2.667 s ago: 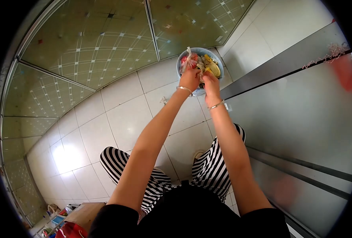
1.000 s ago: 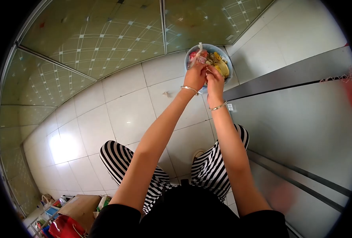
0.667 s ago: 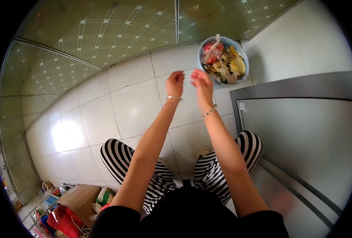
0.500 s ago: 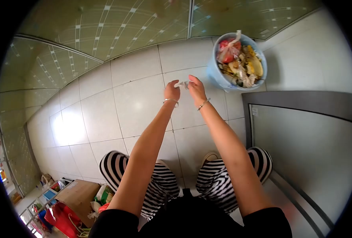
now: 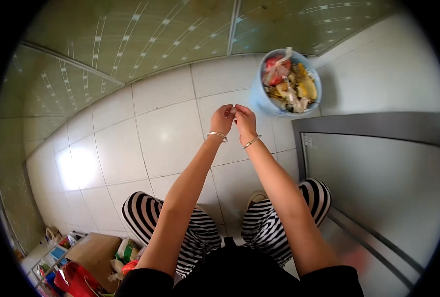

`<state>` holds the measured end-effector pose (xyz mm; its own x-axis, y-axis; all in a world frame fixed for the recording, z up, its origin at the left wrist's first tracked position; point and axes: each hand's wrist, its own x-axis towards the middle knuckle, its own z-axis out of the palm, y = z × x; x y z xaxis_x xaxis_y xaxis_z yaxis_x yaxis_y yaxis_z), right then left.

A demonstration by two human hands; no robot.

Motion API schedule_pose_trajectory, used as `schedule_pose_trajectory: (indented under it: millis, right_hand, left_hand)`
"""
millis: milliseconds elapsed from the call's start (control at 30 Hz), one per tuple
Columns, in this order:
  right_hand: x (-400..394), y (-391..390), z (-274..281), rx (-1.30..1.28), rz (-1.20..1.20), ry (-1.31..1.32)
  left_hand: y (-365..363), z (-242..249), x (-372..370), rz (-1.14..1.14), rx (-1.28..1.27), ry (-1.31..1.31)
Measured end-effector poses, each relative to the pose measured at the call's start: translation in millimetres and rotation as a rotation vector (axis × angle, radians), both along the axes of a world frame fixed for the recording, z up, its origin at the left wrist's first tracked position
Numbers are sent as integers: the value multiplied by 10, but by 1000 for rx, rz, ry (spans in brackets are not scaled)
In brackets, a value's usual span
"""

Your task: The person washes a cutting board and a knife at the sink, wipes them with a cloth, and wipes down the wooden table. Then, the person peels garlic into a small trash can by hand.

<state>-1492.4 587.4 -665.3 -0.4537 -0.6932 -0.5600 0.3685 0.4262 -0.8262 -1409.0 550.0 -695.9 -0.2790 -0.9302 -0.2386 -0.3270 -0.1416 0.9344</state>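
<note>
My left hand and my right hand meet in front of me above the tiled floor. Between their fingertips is a small white crumpled scrap, pinched from both sides and mostly covered by the fingers. It looks thin and soft; I cannot tell whether it is plastic or tissue. Just beyond my right hand, to the right, stands a light blue bin. Food scraps and peels fill it, with a knotted clear bag holding something red on top.
Olive patterned panels line the far side. At the right is a grey-framed glass door, close to my knee. A cardboard box, a red bag and a metal rack stand at lower left.
My hands have come closer together and nearer to my body. The white scrap, stretched between them before, is now mostly hidden in the fingers. The view has shifted slightly.
</note>
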Motion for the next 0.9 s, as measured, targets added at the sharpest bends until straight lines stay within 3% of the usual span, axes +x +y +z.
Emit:
schedule_pose_trajectory:
  millis: [133, 233, 333, 400, 467, 533, 567, 700, 767, 800, 900]
  right_hand:
    - [-373, 124, 938, -285, -168, 78]
    - [-768, 136, 1371, -440, -243, 71]
    - [-1073, 130, 1580, -519, -306, 58]
    - [-1283, 56, 1485, -429, -374, 132]
    - [-1438, 6, 1431, -408, -360, 98]
    - [-1535, -58, 1403, -367, -404, 175]
    - [-1557, -95, 1392, -336, -422, 200]
    - [-1566, -182, 1446, -242, -508, 257]
    - [-1679, -140, 1386, -74, -502, 54]
    - [-1648, -117, 1425, -115, -520, -77]
    - [-1412, 4, 1838, -168, -572, -395]
  left_hand:
    - [-72, 1070, -403, -118, -159, 178]
    - [-167, 1470, -797, -210, -197, 302]
    - [-247, 1569, -1124, -280, -231, 413]
    - [-311, 1606, -1244, -386, -137, 268]
    - [-433, 1203, -1432, -372, -333, 208]
    - [-474, 1167, -1516, -263, -751, 173]
    - [-485, 1198, -1520, -325, -573, 102]
    - [-490, 1473, -1466, -397, -370, 2]
    - [-456, 1547, -1390, -374, -424, 23]
    - [-438, 1556, -1362, -341, -461, 62]
    - [-324, 2162, -1087, -339, -213, -23]
